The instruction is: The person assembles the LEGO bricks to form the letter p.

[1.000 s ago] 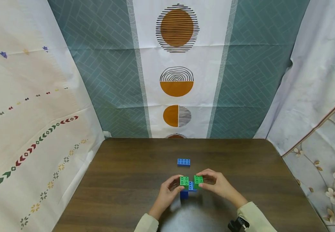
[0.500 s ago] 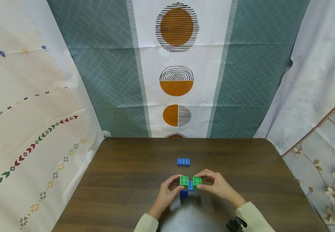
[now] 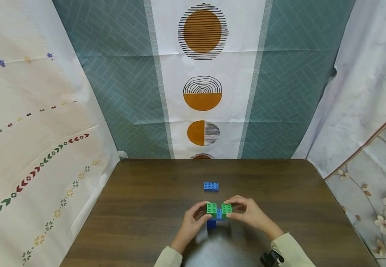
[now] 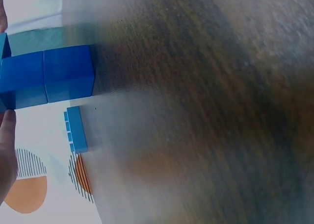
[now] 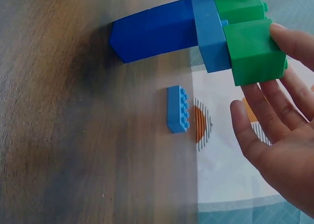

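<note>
A stack of toy building bricks stands upright on the table. Dark blue bricks (image 3: 211, 224) form its column, with a lighter blue brick (image 5: 212, 35) lying across the top and reaching out to the right. Above that are two green bricks with a gap between them, where blue studs show. My left hand (image 3: 194, 219) pinches the left green brick (image 3: 211, 208) between thumb and fingers. With thumb and fingers, my right hand (image 3: 249, 213) holds the right green brick (image 5: 254, 52) at the overhanging end of the lighter blue brick.
Behind the stack, a loose blue brick (image 3: 211, 186) with several studs lies on the brown wooden table (image 3: 146, 207). Patterned cloths hang at the back and both sides of the table. A black device (image 3: 271, 258) is strapped at the right sleeve.
The right hand has brought its green brick slightly left and down onto the lighter blue brick, narrowing the gap between the green bricks. My left hand has stayed on its brick.
</note>
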Demonstrator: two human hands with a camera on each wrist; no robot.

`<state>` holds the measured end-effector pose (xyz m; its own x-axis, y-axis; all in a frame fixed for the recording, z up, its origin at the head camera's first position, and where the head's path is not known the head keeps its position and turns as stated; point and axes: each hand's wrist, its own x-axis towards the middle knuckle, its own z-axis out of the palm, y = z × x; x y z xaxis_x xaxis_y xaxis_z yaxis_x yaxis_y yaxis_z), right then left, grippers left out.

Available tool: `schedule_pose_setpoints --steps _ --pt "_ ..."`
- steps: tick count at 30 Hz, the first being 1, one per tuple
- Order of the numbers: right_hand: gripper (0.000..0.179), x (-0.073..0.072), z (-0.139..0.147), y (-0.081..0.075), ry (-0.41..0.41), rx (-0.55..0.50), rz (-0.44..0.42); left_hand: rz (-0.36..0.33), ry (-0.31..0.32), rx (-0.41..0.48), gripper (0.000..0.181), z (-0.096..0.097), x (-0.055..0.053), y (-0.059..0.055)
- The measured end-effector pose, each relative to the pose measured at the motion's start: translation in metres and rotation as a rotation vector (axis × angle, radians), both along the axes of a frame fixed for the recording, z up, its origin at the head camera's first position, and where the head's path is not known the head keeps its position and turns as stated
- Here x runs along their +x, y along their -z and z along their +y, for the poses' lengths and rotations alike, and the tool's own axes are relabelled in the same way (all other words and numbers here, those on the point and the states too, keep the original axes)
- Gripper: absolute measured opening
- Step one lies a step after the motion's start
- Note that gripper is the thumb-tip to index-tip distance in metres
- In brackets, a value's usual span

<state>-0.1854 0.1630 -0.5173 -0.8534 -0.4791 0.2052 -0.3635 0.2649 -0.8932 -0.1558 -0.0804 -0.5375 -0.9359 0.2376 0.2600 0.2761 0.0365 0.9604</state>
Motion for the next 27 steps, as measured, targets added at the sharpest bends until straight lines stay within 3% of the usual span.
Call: schedule_pose_setpoints --steps 12,20,27 --pt "0.034 -0.001 0.0 -0.002 -0.026 0.004 -0.004 0.008 -0.002 -0.001 0.039 0.0 0.003 -0.002" --pt "0.037 -0.009 0.009 -0.008 -0.137 -0.007 -0.167 0.014 0.004 0.015 0.037 0.002 0.001 -0.001" --pt "0.035 -0.017 0.01 -0.012 -0.117 0.011 -0.184 0.028 -0.023 0.014 0.036 0.001 -0.007 0.024"
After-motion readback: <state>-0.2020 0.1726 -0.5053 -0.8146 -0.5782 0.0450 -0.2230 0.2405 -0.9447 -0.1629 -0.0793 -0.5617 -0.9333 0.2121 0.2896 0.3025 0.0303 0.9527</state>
